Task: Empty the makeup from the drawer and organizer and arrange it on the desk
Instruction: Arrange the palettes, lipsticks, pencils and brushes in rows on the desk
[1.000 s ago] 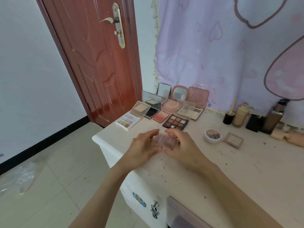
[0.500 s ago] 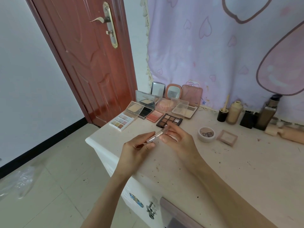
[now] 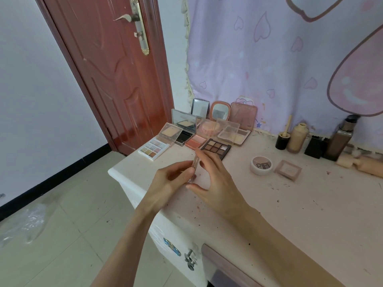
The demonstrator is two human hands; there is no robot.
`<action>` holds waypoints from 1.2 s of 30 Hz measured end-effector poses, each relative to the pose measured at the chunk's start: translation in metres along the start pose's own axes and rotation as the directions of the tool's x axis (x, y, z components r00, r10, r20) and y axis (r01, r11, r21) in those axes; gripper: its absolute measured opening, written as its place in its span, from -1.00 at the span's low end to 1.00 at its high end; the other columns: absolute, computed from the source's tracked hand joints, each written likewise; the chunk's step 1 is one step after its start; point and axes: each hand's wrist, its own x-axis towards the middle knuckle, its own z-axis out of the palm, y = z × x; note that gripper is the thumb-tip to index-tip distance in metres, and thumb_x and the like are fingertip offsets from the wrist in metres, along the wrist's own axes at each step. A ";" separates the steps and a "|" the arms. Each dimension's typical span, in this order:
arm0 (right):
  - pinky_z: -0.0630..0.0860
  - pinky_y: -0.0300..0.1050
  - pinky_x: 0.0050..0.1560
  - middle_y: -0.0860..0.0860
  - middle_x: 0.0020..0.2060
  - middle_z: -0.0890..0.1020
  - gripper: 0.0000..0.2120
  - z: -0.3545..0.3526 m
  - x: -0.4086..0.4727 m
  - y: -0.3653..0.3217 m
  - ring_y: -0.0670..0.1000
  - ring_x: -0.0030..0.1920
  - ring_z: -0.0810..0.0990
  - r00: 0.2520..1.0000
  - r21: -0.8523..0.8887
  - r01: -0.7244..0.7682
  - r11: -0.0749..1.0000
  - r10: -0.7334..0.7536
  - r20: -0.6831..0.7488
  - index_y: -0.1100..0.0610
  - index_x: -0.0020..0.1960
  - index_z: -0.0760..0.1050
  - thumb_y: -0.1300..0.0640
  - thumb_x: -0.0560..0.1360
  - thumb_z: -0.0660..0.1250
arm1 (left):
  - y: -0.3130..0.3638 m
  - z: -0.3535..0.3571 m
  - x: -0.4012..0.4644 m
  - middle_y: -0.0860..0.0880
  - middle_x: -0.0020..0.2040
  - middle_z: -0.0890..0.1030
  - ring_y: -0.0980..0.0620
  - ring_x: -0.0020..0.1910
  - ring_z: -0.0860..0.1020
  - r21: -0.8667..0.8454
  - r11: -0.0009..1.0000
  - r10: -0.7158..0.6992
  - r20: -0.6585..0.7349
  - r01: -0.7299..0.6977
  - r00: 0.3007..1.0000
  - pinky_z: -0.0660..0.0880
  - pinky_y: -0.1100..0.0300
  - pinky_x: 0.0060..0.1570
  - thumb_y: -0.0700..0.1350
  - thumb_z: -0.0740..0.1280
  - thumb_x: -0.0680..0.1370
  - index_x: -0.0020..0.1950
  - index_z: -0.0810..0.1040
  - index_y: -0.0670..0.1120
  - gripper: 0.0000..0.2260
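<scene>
Together, the left hand point(image 3: 165, 183) and the right hand point(image 3: 215, 183) pinched a thin clear compact point(image 3: 194, 166) edge-on above the desk point(image 3: 290, 214), fingers curled round its rims. It stood nearly upright, transparent with a faint pink tint, near the desk's front-left corner. Just beyond it lay the dark eyeshadow palette point(image 3: 215, 149) and the white palette point(image 3: 153, 149), with opened compacts crowded behind. Bare, speckled desktop spread to the right, past the round white jar point(image 3: 261, 165) and a square compact point(image 3: 288, 170).
</scene>
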 end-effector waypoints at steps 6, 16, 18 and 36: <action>0.36 -0.24 0.31 -0.05 0.24 0.38 -0.32 0.005 -0.001 -0.002 -0.08 0.26 0.43 0.995 0.045 -0.078 0.996 0.081 -0.055 0.19 0.39 0.30 0.14 0.35 0.50 | 0.001 0.001 -0.001 0.00 -0.04 0.69 0.10 0.01 0.61 -0.039 0.999 -0.027 -0.052 0.025 0.998 0.49 0.32 0.03 -0.06 0.31 0.50 0.11 0.63 -0.09 -0.75; 0.38 -0.45 0.18 0.03 0.13 0.38 -0.37 0.007 -0.001 0.006 -0.18 0.17 0.41 0.994 0.170 0.004 0.985 0.014 -0.109 0.26 0.27 0.35 0.28 0.28 0.53 | -0.003 -0.005 0.002 -0.04 0.00 0.68 0.07 0.11 0.58 -0.067 0.996 -0.063 -0.030 0.061 0.998 0.46 0.16 0.18 -0.01 0.25 0.55 0.04 0.67 -0.12 -0.73; 0.39 -0.44 0.18 0.02 0.14 0.38 -0.38 0.006 -0.001 0.007 -0.21 0.18 0.39 0.994 0.186 -0.029 0.982 0.048 -0.096 0.24 0.27 0.34 0.25 0.29 0.53 | -0.001 -0.006 0.002 0.01 0.00 0.68 0.12 0.11 0.58 -0.052 0.997 -0.061 -0.013 0.060 0.998 0.48 0.22 0.15 0.02 0.25 0.53 0.04 0.67 -0.09 -0.72; 0.52 -0.25 -0.11 -0.10 -0.09 0.61 -0.84 -0.021 0.007 0.020 -0.15 -0.14 0.57 0.945 0.189 -0.234 0.954 0.269 -0.187 0.04 0.06 0.60 0.13 0.52 0.30 | 0.026 -0.006 0.043 -0.03 0.04 0.65 0.00 0.09 0.59 0.093 0.987 -0.147 0.198 0.131 0.969 0.44 0.07 0.22 0.21 0.40 0.21 0.08 0.56 0.02 -0.49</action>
